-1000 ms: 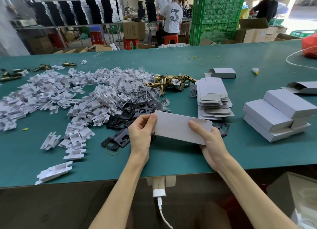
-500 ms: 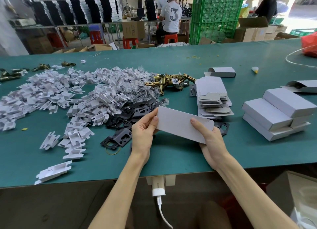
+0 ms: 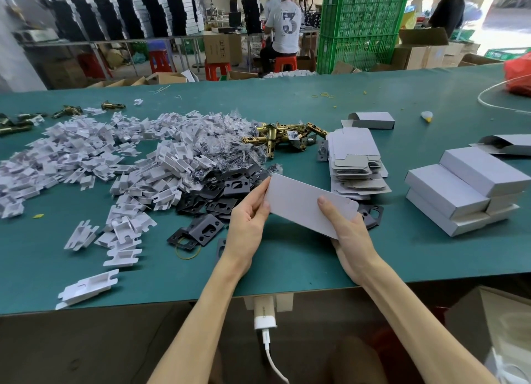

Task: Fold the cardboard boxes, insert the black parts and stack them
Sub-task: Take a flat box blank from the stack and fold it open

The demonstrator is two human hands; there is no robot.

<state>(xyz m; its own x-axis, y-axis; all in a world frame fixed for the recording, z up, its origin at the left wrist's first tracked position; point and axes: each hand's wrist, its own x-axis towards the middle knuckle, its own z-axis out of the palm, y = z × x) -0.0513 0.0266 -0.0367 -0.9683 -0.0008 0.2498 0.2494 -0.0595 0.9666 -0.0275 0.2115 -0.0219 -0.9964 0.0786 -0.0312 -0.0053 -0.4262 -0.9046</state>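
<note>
Gripping a flat cardboard box [image 3: 301, 204] by its ends, my left hand [image 3: 247, 225] and right hand [image 3: 349, 232] hold it above the black parts [image 3: 214, 195] on the green worktop [image 3: 290, 264].

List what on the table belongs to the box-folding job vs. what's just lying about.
In the job: flat box blank held by left hand and right hand; stack of flat blanks; black parts; folded boxes stacked at right.
Lying about, apparently: white plastic pieces; brass latches; rubber bands; red bag.
</note>
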